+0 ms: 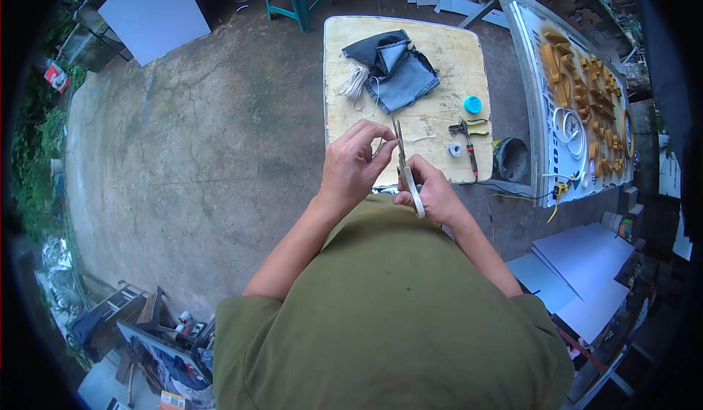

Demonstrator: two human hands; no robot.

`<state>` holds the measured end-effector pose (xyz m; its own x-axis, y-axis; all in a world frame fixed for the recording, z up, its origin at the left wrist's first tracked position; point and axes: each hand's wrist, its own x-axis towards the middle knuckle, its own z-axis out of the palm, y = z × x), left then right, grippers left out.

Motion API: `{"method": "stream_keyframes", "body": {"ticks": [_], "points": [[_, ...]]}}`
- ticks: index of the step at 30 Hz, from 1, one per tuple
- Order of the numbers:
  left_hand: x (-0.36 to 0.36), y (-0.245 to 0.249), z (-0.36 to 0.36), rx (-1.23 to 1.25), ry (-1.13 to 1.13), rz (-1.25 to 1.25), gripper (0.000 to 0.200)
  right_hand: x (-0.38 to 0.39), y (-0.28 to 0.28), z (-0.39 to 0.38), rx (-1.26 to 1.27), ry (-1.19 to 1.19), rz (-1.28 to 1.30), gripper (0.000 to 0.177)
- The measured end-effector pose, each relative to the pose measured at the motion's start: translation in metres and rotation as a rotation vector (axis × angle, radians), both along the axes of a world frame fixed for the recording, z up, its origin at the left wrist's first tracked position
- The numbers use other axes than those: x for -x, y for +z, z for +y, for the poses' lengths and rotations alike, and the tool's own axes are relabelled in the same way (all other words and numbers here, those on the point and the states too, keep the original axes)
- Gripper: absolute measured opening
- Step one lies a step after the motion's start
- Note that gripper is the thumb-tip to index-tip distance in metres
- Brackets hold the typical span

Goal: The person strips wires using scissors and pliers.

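Scissors point(407, 176) are in my right hand point(433, 192), its fingers around the handles and the blades pointing away from me. My left hand point(353, 159) is closed in a pinch just left of the blades, on what looks like a thin string, mostly hidden by the fingers. Beyond both hands, folded blue denim cloth point(399, 73) lies on the wooden table point(454, 47). A bundle of white string point(354, 80) lies against its left side, with a loose strand trailing toward me.
On the table's right are a turquoise lid point(472, 105), pliers point(476, 127), a red-black tool point(472, 157) and a small spool point(454, 149). A bucket point(510, 159) stands beside the table. Farther right, a board point(545, 117) holds several yellow-brown pieces. A green stool point(296, 0) stands behind.
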<state>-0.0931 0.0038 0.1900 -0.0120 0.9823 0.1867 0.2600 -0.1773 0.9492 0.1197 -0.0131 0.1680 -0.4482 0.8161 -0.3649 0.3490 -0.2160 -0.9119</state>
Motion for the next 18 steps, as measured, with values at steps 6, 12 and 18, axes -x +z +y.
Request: {"method": "stream_keyframes", "body": {"ticks": [6,12,18], "points": [[0.002,0.003,0.000,0.040,-0.033,0.001,0.008,0.000,0.002,-0.001,-0.007,0.003,-0.008,0.058],[0.004,0.010,-0.001,0.171,-0.047,-0.059,0.010,0.000,-0.002,-0.003,-0.022,0.002,-0.042,0.057],[0.008,-0.002,0.000,0.381,-0.111,-0.194,0.013,0.000,0.000,-0.006,-0.052,-0.008,-0.082,0.058]]}}
